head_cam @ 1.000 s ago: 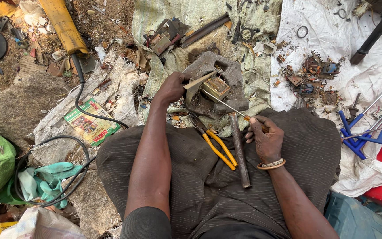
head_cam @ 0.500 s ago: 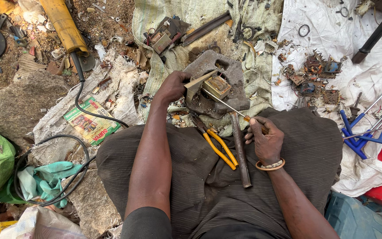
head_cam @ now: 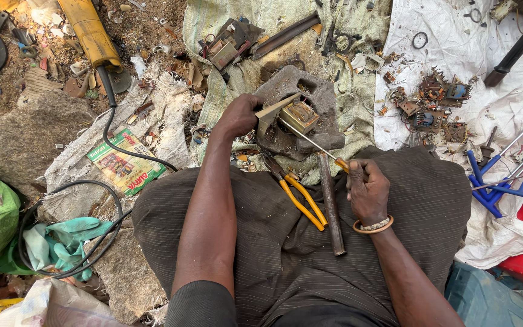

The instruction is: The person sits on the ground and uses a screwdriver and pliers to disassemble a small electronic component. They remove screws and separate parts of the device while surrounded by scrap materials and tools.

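Unchanged over the last second: left hand (head_cam: 237, 115) still clamps small brass-coloured transformer block (head_cam: 299, 116) on grey stone slab (head_cam: 322, 100); right hand (head_cam: 367, 189) still grips orange-handled thin metal screwdriver (head_cam: 310, 143), prying continues.

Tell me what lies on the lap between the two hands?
Head view: yellow-handled pliers and a rusty metal bar lie between the left hand and right hand.

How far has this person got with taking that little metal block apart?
Already done, it seems: a heap of stripped scrap parts lies on the white sack. In hand: the left hand steadies the small square metal-plate block on the grey stone slab, while the right hand pokes a thin screwdriver at it. Left: the block looks mostly whole.
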